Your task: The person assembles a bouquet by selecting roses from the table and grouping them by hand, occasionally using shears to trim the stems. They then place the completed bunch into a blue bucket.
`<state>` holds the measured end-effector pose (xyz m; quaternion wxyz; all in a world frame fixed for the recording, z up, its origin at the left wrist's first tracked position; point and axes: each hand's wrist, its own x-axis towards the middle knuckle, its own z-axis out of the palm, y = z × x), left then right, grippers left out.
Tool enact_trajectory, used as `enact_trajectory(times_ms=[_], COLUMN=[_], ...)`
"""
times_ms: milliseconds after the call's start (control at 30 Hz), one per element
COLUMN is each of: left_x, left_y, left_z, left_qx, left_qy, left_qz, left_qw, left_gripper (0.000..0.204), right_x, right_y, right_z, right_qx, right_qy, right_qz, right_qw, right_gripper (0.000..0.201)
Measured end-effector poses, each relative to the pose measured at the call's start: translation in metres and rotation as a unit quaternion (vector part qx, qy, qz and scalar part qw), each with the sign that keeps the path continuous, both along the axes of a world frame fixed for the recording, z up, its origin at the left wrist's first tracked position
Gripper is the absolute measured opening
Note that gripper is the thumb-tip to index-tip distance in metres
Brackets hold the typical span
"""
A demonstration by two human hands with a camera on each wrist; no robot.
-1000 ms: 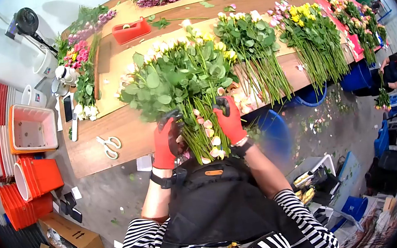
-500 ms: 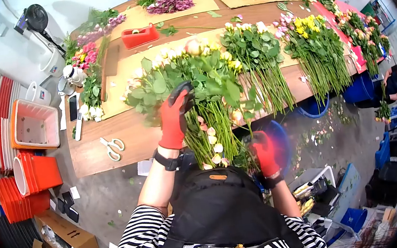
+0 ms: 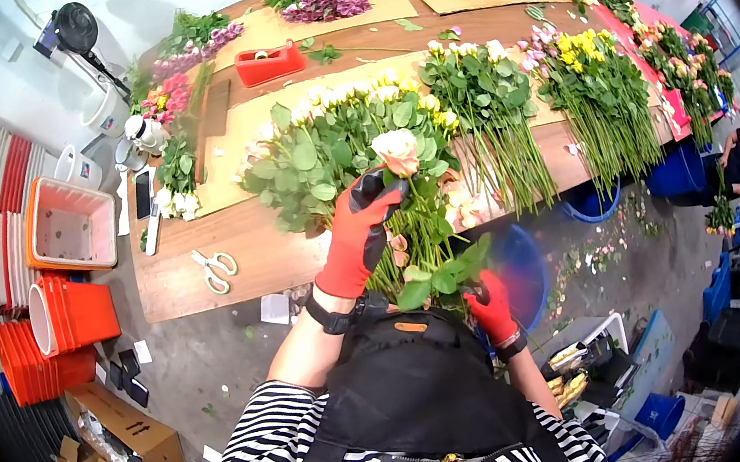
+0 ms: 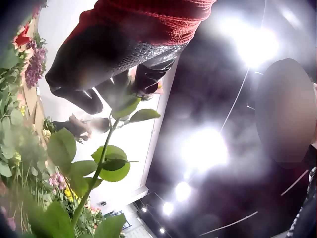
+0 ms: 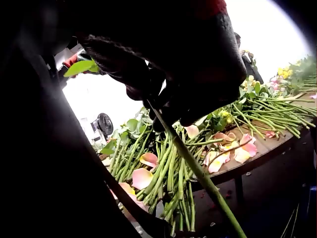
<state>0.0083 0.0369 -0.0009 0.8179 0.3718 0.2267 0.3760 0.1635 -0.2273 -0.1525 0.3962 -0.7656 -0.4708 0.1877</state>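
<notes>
A pale peach rose [image 3: 396, 152] stands bloom-up in front of the bunch at the table edge. My left hand [image 3: 356, 233], in a red glove with black-coated fingers, holds it just under the bloom; in the left wrist view curled fingers [image 4: 94, 74] partly hide the petals. Its leafy stem [image 4: 101, 161] slants down from there. Lower and to the right, my right hand [image 3: 492, 308] pinches the stem [image 5: 198, 171], whose bare lower part angles past the fingers. Behind lies the large bunch of pale roses [image 3: 305, 151], with loose petals [image 5: 142, 178] on its stems.
Scissors [image 3: 214, 270] and a red tape dispenser [image 3: 270, 63] lie on the wooden table [image 3: 180, 263]. More bunches, one with yellow flowers [image 3: 583, 48], line the right side. A blue bucket [image 3: 523, 272] stands below the edge, and orange bins [image 3: 69, 226] stand at left.
Both hands were at the bunch's stems. The right hand has moved down and right with a single rose, and the left hand has come across to its bloom.
</notes>
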Motion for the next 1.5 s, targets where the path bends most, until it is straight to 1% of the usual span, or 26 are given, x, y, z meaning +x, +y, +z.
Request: enact_trajectory(times_ms=[67,167,200,267,300,367,400,433,467,500,533,633,733,833,867,900,1000,1067,1100,1133,1233,1267,1300,1367,1433,1500], left_x=[0.002,0.001,0.0,-0.002,-0.002,0.0,0.002,0.003,0.004,0.006,0.01,0.018,0.018,0.017,0.017,0.016,0.011,0.013,0.014,0.017,0.017,0.011,0.01,0.01,0.011,0.012], left_y=[-0.004,-0.008,-0.011,-0.01,-0.01,-0.02,-0.023,-0.026,-0.028,-0.03,-0.034,-0.049,-0.058,-0.062,-0.064,-0.065,-0.07,-0.07,-0.071,-0.069,-0.066,-0.069,-0.072,-0.073,-0.07,-0.065], left_z=[0.0,0.012,0.013,0.01,0.009,0.008,0.007,0.007,0.008,0.01,0.013,0.002,0.003,-0.003,-0.014,-0.021,0.019,0.018,0.018,0.019,0.005,0.006,0.002,0.0,0.007,0.009], left_qx=[0.038,0.058,0.08,0.038,0.017,0.039,0.05,0.054,0.058,0.063,0.065,0.144,0.165,0.225,0.252,0.279,0.174,0.11,0.078,0.093,0.09,0.099,0.072,0.02,0.036,0.074], left_qy=[0.013,0.035,0.05,0.054,0.057,0.073,0.082,0.088,0.094,0.099,0.097,0.183,0.187,0.194,0.209,0.225,0.215,0.177,0.157,0.105,0.126,0.169,0.15,0.111,0.126,0.114], left_qz=[-0.015,-0.045,-0.027,-0.028,-0.029,0.038,0.071,0.057,0.04,0.022,0.025,0.04,0.026,0.066,0.089,0.111,0.062,0.034,0.02,-0.006,-0.094,-0.126,-0.108,-0.072,-0.08,-0.094], left_qw=[0.999,0.997,0.995,0.997,0.998,0.996,0.993,0.993,0.993,0.993,0.993,0.972,0.968,0.953,0.941,0.927,0.959,0.977,0.984,0.99,0.983,0.972,0.98,0.991,0.988,0.986], left_gripper=[0.044,0.042,0.04,0.038,0.037,0.036,0.036,0.035,0.034,0.033,0.031,0.033,0.041,0.04,0.039,0.038,0.037,0.036,0.035,0.033,0.029,0.044,0.043,0.043,0.041,0.037], right_x=[0.002,0.01,0.012,0.012,0.012,0.007,0.006,0.003,-0.003,0.004,-0.001,-0.017,-0.029,-0.027,-0.026,-0.027,-0.029,-0.031,-0.032,-0.034,-0.031,-0.027,-0.015,0.002,0.008,0.001], right_y=[-0.004,-0.005,-0.006,-0.005,-0.004,0.011,0.027,0.044,0.059,0.062,0.07,0.093,0.116,0.122,0.123,0.123,0.124,0.124,0.121,0.118,0.105,0.101,0.095,0.089,0.081,0.081], right_z=[-0.01,-0.02,-0.022,-0.019,-0.019,0.006,0.037,0.082,0.13,0.119,0.146,0.203,0.22,0.203,0.198,0.197,0.193,0.192,0.194,0.196,0.185,0.18,0.165,0.162,0.179,0.199], right_qx=[-0.018,-0.013,-0.017,-0.026,0.005,0.068,0.087,0.104,0.136,0.182,0.206,0.196,0.195,0.241,0.263,0.267,0.272,0.295,0.297,0.3,0.296,0.295,0.3,0.297,0.249,0.251], right_qy=[-0.063,-0.094,-0.082,-0.059,-0.025,0.042,0.071,0.1,-0.048,0.019,0.049,-0.098,-0.142,0.017,0.046,0.135,0.38,0.333,0.42,0.501,0.508,0.509,0.525,0.5,0.379,0.231], right_qz=[0.004,0.045,0.051,0.066,0.038,-0.018,-0.055,-0.095,-0.109,-0.134,-0.128,-0.096,-0.102,-0.092,-0.091,-0.091,-0.105,-0.108,-0.115,-0.13,-0.155,-0.167,-0.135,-0.122,-0.077,-0.123], right_qw=[0.998,0.995,0.995,0.996,0.999,0.997,0.992,0.985,0.983,0.974,0.969,0.971,0.965,0.966,0.959,0.95,0.878,0.889,0.85,0.801,0.794,0.791,0.785,0.804,0.888,0.932], right_gripper=[0.048,0.051,0.051,0.051,0.049,0.043,0.039,0.036,0.033,0.034,0.035,0.04,0.045,0.044,0.037,0.034,0.019,0.016,0.015,0.015,0.015,0.016,0.017,0.018,0.026,0.035])
